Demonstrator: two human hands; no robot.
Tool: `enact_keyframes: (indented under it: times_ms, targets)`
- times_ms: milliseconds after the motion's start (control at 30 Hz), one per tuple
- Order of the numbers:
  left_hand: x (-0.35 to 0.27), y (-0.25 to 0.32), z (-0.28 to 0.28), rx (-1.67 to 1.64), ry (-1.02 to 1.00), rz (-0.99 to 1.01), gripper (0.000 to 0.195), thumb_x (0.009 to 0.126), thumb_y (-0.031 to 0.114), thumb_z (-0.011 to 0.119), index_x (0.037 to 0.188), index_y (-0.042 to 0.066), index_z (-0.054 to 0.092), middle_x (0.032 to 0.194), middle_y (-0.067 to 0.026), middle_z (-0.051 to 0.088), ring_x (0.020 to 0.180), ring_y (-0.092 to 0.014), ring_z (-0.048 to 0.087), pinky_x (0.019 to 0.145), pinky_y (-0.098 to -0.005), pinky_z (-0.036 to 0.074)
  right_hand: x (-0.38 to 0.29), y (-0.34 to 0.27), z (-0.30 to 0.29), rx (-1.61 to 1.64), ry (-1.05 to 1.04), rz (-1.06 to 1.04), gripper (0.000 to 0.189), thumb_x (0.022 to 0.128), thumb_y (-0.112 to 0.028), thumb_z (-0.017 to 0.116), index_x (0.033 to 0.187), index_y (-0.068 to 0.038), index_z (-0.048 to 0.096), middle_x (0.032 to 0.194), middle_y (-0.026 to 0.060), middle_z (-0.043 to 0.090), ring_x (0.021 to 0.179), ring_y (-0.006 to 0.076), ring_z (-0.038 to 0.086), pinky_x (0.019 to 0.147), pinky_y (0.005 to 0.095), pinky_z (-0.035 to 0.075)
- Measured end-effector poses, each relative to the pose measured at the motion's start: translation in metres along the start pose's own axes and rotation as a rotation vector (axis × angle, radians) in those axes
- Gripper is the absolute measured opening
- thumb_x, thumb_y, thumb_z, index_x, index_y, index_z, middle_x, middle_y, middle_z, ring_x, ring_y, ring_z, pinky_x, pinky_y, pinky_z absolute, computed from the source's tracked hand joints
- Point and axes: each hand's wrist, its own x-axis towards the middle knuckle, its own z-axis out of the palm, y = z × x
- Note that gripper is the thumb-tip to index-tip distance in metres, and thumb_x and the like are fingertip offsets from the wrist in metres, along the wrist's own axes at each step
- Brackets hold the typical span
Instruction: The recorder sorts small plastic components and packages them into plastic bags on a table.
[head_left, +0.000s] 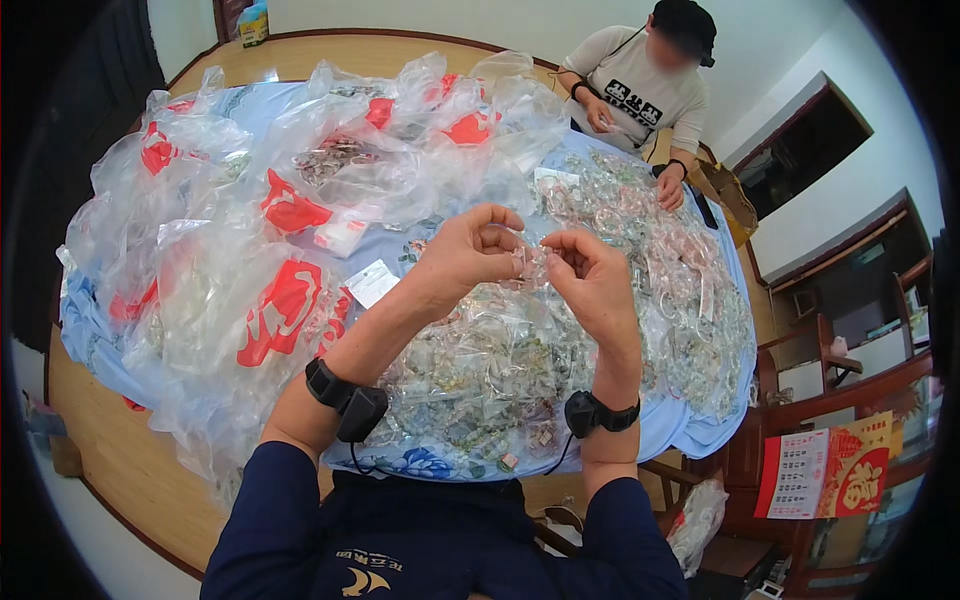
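Between my two hands is a small string of pale pink and clear beads (531, 267), probably a bracelet. My left hand (480, 247) pinches its left end with thumb and fingers. The right end sits between the thumb and forefinger of my right hand (592, 277). Both hands are raised over the table, above a broad heap of bead strings in clear plastic packets (480, 367). Greenish and clear beads fill the near part of the heap. Pinkish packets (679, 255) lie farther right. My fingers hide part of the held string.
Large clear plastic bags with red print (285, 307) cover the left and far table. A white card packet (371, 283) lies left of my forearm. A blue flowered cloth (420, 461) covers the table. Across it, a person (637, 90) handles something small. A cardboard box (724, 195) stands beyond the right edge.
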Motion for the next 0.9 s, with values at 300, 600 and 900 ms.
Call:
enact_keyframes:
  times_ms: [300, 600, 900]
  targets:
    - [0.002, -0.006, 0.005, -0.006, 0.078, 0.11, 0.03, 0.085, 0.003, 0.066, 0.112, 0.001, 0.055, 0.091, -0.004, 0.064, 0.08, -0.009, 0.062, 0.067, -0.0227, 0.048, 0.003, 0.004, 0.002, -0.036, -0.01, -0.173, 0.014, 0.087, -0.001, 0.064, 0.1, 0.003, 0.067, 0.078, -0.0029, 0.06, 0.069, 0.0037, 0.054, 0.06, 0.0195, 0.043]
    - [0.001, -0.01, 0.001, -0.015, 0.198, 0.023, 0.009, 0.091, 0.007, 0.059, 0.098, 0.002, 0.062, 0.084, -0.0035, 0.068, 0.066, -0.005, 0.057, 0.055, -0.019, 0.04, 0.001, 0.005, 0.003, 0.09, -0.02, -0.053, 0.006, 0.085, -0.001, 0.066, 0.091, 0.001, 0.067, 0.076, -0.0022, 0.06, 0.066, 0.0032, 0.054, 0.058, 0.0198, 0.043]
    - [-0.002, -0.011, 0.011, 0.04, 0.191, 0.117, 0.011, 0.093, 0.008, 0.057, 0.099, 0.0, 0.062, 0.086, -0.0085, 0.07, 0.069, -0.009, 0.062, 0.057, -0.0214, 0.046, 0.002, 0.007, -0.002, 0.001, -0.119, -0.066, 0.004, 0.085, -0.002, 0.066, 0.087, 0.001, 0.066, 0.072, -0.0019, 0.06, 0.064, 0.0029, 0.052, 0.055, 0.0197, 0.041]
